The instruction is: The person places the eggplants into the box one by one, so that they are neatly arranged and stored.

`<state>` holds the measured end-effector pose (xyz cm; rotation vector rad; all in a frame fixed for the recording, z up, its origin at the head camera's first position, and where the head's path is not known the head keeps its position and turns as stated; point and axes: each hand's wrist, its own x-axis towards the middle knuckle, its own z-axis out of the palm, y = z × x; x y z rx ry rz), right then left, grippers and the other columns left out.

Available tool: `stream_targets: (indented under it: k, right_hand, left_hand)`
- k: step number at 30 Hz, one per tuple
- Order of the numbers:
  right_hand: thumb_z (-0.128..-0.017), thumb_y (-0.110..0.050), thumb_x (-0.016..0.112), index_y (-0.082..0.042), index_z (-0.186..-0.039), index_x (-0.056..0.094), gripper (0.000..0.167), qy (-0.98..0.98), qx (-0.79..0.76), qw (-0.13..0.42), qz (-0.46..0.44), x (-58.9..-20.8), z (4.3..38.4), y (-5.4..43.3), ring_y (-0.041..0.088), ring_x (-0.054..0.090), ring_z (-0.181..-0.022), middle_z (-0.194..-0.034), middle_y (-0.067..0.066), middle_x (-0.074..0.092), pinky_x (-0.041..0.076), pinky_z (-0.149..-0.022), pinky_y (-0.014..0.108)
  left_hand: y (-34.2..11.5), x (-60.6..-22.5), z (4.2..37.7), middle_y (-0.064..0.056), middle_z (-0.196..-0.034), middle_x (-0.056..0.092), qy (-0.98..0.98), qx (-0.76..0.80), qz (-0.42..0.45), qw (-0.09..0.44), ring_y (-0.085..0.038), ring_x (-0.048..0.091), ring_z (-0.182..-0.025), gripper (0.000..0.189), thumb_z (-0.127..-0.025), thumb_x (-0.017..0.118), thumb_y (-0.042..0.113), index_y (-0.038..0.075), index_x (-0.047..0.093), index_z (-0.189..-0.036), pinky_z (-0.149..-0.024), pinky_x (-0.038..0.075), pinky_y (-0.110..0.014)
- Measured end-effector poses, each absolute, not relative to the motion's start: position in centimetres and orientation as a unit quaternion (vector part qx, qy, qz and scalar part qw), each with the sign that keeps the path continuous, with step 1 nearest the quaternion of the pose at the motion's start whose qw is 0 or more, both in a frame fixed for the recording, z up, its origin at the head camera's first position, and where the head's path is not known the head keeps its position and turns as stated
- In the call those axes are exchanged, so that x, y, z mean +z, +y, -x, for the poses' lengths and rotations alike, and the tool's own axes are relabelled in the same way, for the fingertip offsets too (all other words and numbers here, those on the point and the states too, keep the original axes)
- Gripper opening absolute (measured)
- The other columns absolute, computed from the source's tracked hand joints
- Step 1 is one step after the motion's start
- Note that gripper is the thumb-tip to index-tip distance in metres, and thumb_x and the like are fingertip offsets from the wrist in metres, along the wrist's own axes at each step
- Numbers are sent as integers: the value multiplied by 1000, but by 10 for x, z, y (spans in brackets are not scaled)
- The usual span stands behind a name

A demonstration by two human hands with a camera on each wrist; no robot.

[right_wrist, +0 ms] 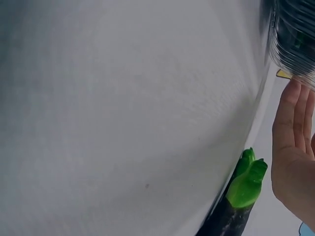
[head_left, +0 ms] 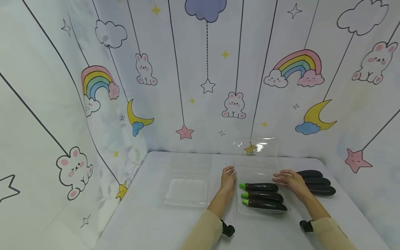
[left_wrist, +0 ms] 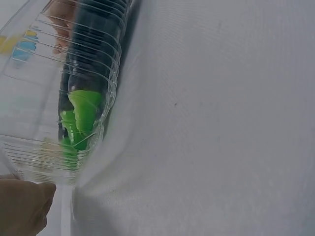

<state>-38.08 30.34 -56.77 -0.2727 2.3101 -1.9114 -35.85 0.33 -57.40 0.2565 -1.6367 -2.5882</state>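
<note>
Three dark eggplants [head_left: 261,196] with green stems lie side by side in a clear plastic clamshell box [head_left: 240,210]. Its transparent lid [head_left: 257,161] stands raised at the back. My left hand [head_left: 229,177] is at the box's left side, fingers bent toward its edge. In the left wrist view that hand [left_wrist: 23,206] appears bent right at the ribbed corner; its grip cannot be made out. My right hand [head_left: 289,180] is at the box's right side. The right wrist view shows straight fingers [right_wrist: 300,115] reaching up to the ribbed plastic.
To the right, several more eggplants [head_left: 318,190] lie on the white table [head_left: 150,229], close beside my right hand. Another clear clamshell box [head_left: 186,203] stands opened to the left. Behind the table hangs a white cloth [head_left: 200,114] printed with rabbits, stars and rainbows.
</note>
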Motion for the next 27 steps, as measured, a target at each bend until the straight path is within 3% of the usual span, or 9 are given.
stream_targets:
  k: [7,15,20,22,27]
  right_hand:
    - [-110,-17,55,11,-136,43,41,778,-621,60,72,-566,379,301,24,74,-112,-140,33,59,61,-95,38]
    - [-109,-15,56,13,-124,53,32,770,-631,49,76,-568,378,303,22,75,-107,-131,29,67,62,-92,35]
    - [-108,-22,60,15,-137,50,48,791,-603,57,83,-570,378,306,20,74,-111,-133,28,66,61,-91,29]
    - [-107,-23,60,14,-137,50,49,797,-596,58,81,-569,376,306,17,74,-110,-132,24,68,62,-88,28]
    - [-108,-19,59,5,-122,59,28,801,-595,52,46,-565,370,306,1,60,-101,-124,-1,63,58,-77,26]
  left_hand:
    - [5,-571,358,-31,-148,46,-517,-851,-76,46,-45,44,-143,46,-87,44,-23,-6,47,-129,-111,46,-46]
    - [5,-570,357,-24,-137,54,-526,-845,-81,54,-41,51,-138,34,-90,46,-21,-2,48,-118,-108,47,-45]
    - [5,-569,355,-25,-141,54,-540,-835,-92,52,-40,50,-140,30,-90,47,-20,2,50,-111,-106,47,-40]
    - [5,-569,354,-26,-141,55,-546,-831,-93,56,-41,49,-140,30,-89,45,-20,2,50,-108,-107,47,-42]
    - [6,-570,352,-24,-135,60,-551,-826,-99,71,-39,52,-138,23,-94,44,-19,0,51,-103,-115,43,-46]
